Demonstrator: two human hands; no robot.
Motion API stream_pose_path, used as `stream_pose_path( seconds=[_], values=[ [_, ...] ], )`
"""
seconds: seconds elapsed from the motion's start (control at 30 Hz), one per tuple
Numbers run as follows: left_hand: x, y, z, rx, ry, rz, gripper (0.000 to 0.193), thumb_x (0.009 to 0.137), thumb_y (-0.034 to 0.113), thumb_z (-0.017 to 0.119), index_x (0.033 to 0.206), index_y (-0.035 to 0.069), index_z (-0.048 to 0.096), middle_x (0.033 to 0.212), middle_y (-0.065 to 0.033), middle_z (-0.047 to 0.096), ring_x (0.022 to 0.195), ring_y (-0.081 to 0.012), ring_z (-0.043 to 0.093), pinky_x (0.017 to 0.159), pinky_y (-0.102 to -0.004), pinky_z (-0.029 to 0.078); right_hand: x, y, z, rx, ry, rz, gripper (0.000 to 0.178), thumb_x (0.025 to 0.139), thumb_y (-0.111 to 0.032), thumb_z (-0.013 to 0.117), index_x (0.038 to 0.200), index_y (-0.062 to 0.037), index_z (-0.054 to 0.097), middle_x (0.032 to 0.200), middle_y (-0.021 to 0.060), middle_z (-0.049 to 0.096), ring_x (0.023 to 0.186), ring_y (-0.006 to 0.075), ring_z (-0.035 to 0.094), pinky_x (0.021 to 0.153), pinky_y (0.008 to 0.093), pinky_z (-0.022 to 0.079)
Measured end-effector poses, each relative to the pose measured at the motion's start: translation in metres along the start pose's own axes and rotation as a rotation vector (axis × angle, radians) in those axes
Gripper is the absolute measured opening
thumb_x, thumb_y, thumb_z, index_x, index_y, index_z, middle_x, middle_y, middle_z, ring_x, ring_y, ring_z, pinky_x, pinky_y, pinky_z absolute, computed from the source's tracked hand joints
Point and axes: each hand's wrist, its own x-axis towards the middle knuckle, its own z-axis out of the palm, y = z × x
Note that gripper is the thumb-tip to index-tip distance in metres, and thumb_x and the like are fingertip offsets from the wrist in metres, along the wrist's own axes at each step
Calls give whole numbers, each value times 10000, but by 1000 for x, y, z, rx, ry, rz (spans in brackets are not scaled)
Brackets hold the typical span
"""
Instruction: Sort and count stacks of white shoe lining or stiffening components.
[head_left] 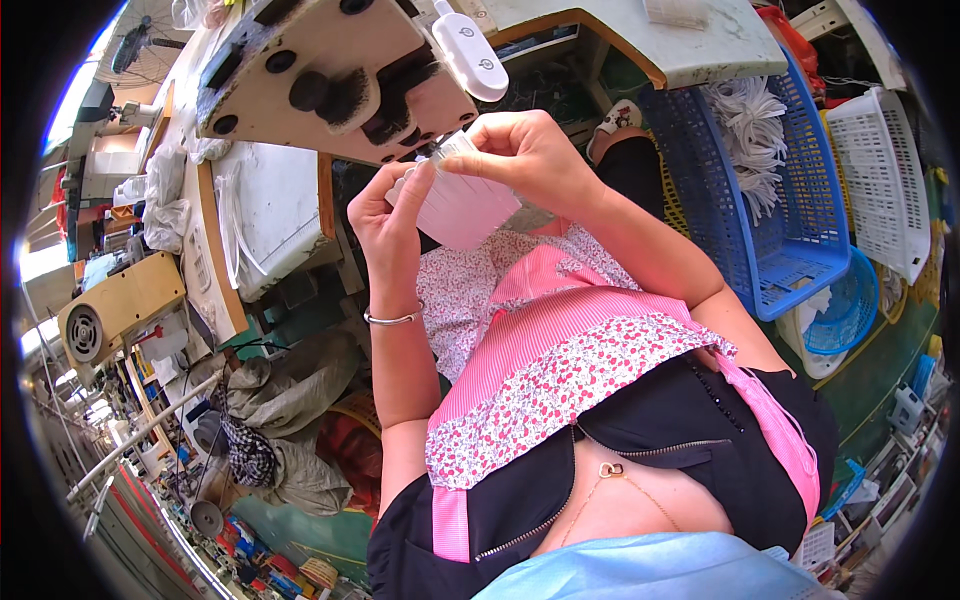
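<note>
Pinched in both hands is a thin, pale pink-white piece [465, 207] with fine ridges along it and a wavy edge. My left hand [388, 212] grips its left side, thumb on top. On the right side, my right hand [525, 160] holds the upper edge between thumb and bent fingers. The upper edge lies right by the needle area under the head of an industrial sewing machine [335, 85]. The fingertips are close to the metal parts there. Whether the needle touches the piece I cannot tell.
A blue plastic basket [800, 245] with bundled white strips [750, 130] stands at right, beside a white basket [875, 180] and a round blue basket [845, 305]. Another machine [120, 305] is at left. White strips hang over a worktable [280, 215]. A pink apron [560, 300] covers my lap.
</note>
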Motion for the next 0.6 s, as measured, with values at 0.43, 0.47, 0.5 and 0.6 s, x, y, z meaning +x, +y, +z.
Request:
stream_pose_path(
  seconds=[0.43,0.47,0.5,0.6],
  values=[
    [20,0,-11,6,-8,7,129,856,103,732,865,-25,713,777,6,659,698,-42,567,616,-192,433,-10,7,16,124,166,-12,143,896,-134,713,879,6,689,733,-15,649,647,23,547,557,192,429],
    [23,-1,-11,15,-22,15,137,862,114,725,861,-22,712,777,3,660,701,-44,569,615,-196,437,-7,7,13,106,161,-1,155,889,-142,718,860,8,696,720,-10,647,640,29,544,551,201,426],
    [20,3,-13,26,-5,18,137,862,114,725,861,-22,712,777,3,660,701,-44,569,615,-196,437,-6,4,13,116,143,-2,155,889,-142,718,860,8,696,720,-10,647,640,29,544,551,201,426],
    [4,18,-18,164,-8,-35,176,859,176,713,847,0,708,750,9,642,693,-46,556,606,-214,438,-2,-10,14,-235,60,-25,193,879,-175,706,822,9,704,736,7,646,679,58,568,608,235,455]
  ],
)
